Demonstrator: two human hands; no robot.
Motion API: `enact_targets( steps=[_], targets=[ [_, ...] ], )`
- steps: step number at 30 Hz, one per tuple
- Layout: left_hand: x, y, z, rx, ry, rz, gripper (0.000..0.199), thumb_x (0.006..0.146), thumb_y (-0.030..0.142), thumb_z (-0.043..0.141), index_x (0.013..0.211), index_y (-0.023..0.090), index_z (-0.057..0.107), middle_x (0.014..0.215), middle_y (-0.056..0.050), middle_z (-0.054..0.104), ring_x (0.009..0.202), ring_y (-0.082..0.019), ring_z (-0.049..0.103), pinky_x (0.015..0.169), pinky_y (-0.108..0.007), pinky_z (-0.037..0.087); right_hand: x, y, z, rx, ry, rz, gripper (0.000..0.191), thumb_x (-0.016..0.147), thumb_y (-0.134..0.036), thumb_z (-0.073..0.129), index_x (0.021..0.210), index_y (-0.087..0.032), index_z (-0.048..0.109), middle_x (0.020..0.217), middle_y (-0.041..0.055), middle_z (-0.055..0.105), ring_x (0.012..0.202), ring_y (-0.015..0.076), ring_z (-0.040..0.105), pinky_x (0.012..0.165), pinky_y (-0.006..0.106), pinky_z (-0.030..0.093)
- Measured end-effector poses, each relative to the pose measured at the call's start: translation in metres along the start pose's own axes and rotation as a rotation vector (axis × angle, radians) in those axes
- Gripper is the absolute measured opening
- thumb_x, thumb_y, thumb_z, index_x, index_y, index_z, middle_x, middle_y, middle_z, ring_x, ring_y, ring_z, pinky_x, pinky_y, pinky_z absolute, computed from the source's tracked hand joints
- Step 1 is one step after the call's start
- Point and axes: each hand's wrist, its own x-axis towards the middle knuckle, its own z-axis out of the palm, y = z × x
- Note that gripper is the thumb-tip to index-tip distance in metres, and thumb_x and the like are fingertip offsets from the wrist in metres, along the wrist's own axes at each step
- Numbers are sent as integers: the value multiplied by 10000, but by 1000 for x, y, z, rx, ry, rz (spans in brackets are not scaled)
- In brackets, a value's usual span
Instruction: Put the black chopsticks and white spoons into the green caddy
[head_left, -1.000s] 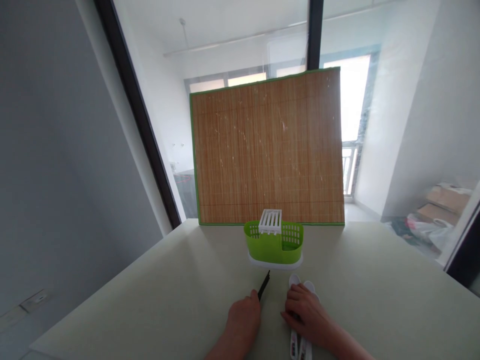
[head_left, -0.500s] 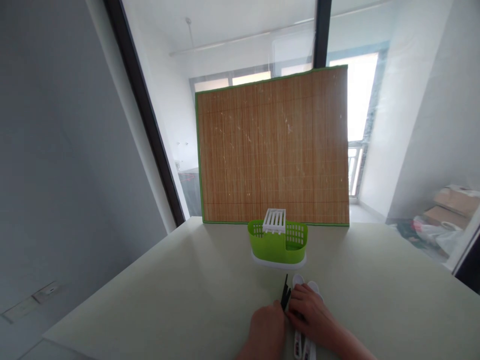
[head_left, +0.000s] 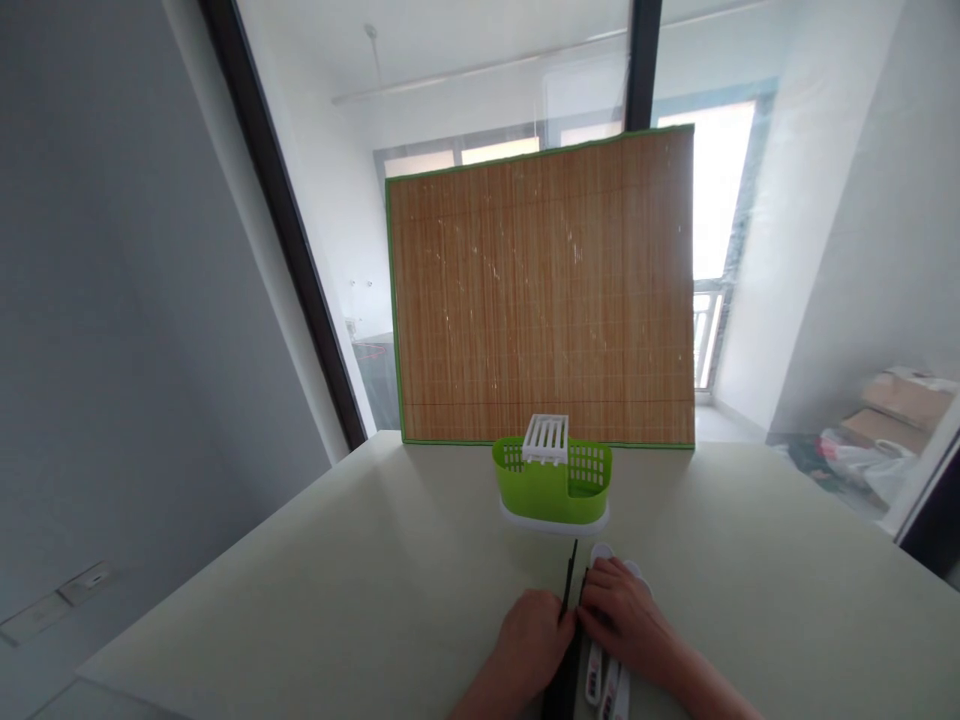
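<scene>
My left hand (head_left: 531, 635) is closed around thin black chopsticks (head_left: 569, 580), whose ends point away from me. Close beside it, my right hand (head_left: 628, 612) has its fingers bent and pressed together, with another black stick end showing at its fingertips. More of the dark bundle runs toward me below the hands. White spoons (head_left: 602, 552) lie under and around my right hand, their labelled handles (head_left: 594, 675) sticking out on the near side. Beyond the hands stands a green basket (head_left: 551, 500) with a white base and a slotted white rack (head_left: 547, 438) on top.
All of this rests on a pale table (head_left: 337, 580). A bamboo mat (head_left: 540, 300) with green edging stands upright at its far edge, in front of glass panels. Cardboard boxes (head_left: 907, 400) and plastic bags are on the floor at the right.
My left hand has shifted slightly left and opened a gap between the black chopsticks. Some now stand apart from the one by my right hand. The view has moved a little.
</scene>
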Motion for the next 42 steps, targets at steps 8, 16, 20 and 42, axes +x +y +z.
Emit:
enact_targets(
  steps=[8,16,20,42],
  targets=[
    [6,-21,-67,-628,212,38,426,872,512,363,704,168,550,465,40,494,368,-112,494,368,-193,330,5,-14,-10,80,93,-9,88,830,-196,530,901,-229,569,875,19,583,857,189,486,768,338,339],
    [1,-23,-77,-455,469,242,277,896,379,420,781,164,552,611,11,528,552,-109,513,532,-199,398,6,-36,-4,136,52,-92,195,804,-214,575,995,-236,546,889,22,571,855,202,488,759,345,345],
    [-1,-21,-63,-487,426,287,239,904,351,417,822,168,547,679,3,536,567,-99,514,553,-197,412,6,-33,4,96,132,26,183,813,-236,583,981,-210,515,755,2,541,740,191,490,702,335,336],
    [2,-13,-56,-789,235,261,156,784,305,588,825,166,647,742,-5,585,584,-89,558,519,-178,471,18,-26,32,109,11,105,129,799,-178,597,709,-202,508,750,-15,591,786,175,515,724,300,324]
  ],
)
